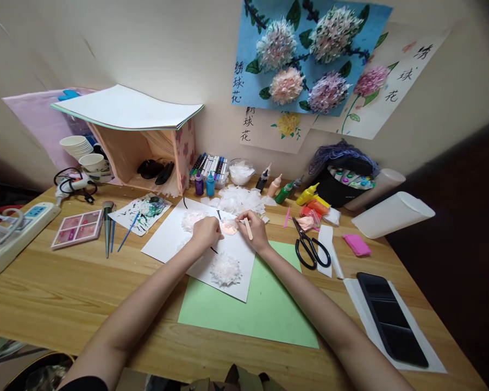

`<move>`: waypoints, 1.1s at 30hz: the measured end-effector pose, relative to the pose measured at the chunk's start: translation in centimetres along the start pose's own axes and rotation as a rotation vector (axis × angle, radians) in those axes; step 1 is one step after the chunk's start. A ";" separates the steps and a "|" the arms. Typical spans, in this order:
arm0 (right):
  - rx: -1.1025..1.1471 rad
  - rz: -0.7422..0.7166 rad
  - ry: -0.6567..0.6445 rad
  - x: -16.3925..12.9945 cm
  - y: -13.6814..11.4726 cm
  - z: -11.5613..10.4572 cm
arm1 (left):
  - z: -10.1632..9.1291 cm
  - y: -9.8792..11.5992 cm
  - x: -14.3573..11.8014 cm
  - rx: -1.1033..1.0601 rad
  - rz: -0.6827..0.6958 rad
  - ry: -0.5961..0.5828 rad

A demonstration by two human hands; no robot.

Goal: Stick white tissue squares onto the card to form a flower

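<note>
On a white sheet of paper (165, 247) sits a flat round pink patch (229, 227) that looks like soft clay. My left hand (206, 233) is closed just left of that patch, fingertips pinched together; what they hold, if anything, is too small to make out. At the patch's right edge is my right hand (254, 230), its fingers closed with a flat wooden craft stick (248, 228) held among them. Fluffy pale pink paper flowers lie on the same sheet, one (226, 270) nearer me and another (192, 220) partly behind my left hand. Behind my hands spreads a pile of white paper petals (238, 200).
Green paper (248, 317) lies under the white sheet. Black-handled scissors (309, 247), a phone (391, 320) and a pink packet (357, 245) are to the right. Paint bottles (284, 193) stand behind. A palette (77, 228), brushes (107, 228) and a power strip (20, 239) are left.
</note>
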State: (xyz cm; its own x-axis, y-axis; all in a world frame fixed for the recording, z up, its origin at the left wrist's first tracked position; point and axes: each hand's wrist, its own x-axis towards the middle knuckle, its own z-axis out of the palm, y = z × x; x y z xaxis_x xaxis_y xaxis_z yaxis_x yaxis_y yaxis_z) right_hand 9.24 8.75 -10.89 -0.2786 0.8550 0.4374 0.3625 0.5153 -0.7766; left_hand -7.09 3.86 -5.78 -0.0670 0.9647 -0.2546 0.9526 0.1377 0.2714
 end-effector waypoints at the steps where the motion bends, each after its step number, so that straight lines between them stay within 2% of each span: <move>1: -0.001 0.010 0.019 0.0 0.1 0.0 | 0.0 0.0 0.0 -0.001 0.001 0.001; 8: 0.019 0.081 0.142 -0.8 0.3 -0.8 | 0.1 -0.1 0.2 -0.015 0.000 -0.011; 11: 0.023 0.037 0.211 0.4 -0.3 -1.7 | 0.2 -0.2 0.2 -0.023 0.000 -0.014; 13: -0.004 -0.058 0.237 2.8 -0.8 -2.3 | 0.1 -0.2 0.1 -0.025 -0.007 -0.013; 16: -0.119 -0.195 0.227 8.4 -1.3 -2.8 | 0.0 -0.1 0.0 -0.026 -0.020 -0.010; 20: -0.218 -0.248 0.150 15.9 -1.2 -2.4 | -0.1 0.0 -0.1 -0.022 -0.028 -0.004; 23: -0.233 -0.228 0.095 17.8 -1.3 -2.1 | -0.1 -0.1 -0.1 -0.019 -0.028 -0.007; 26: -0.225 -0.189 0.103 15.5 -2.1 -2.5 | 0.0 -0.1 -0.1 -0.020 -0.017 -0.012; 29: -0.088 -0.213 0.112 10.3 -3.5 -3.6 | 0.0 -0.1 0.0 -0.024 -0.014 -0.018; 33: 0.013 -0.172 -0.089 2.5 -3.6 -4.5 | 0.0 0.0 0.0 -0.029 -0.022 -0.025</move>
State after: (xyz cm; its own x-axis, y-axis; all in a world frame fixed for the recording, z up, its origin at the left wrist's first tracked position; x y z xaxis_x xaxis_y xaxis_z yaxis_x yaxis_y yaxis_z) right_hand 11.27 9.30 -4.93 -0.4129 0.7456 0.5231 0.2913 0.6523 -0.6998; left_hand -7.08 3.85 -5.80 -0.0802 0.9555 -0.2840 0.9420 0.1658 0.2918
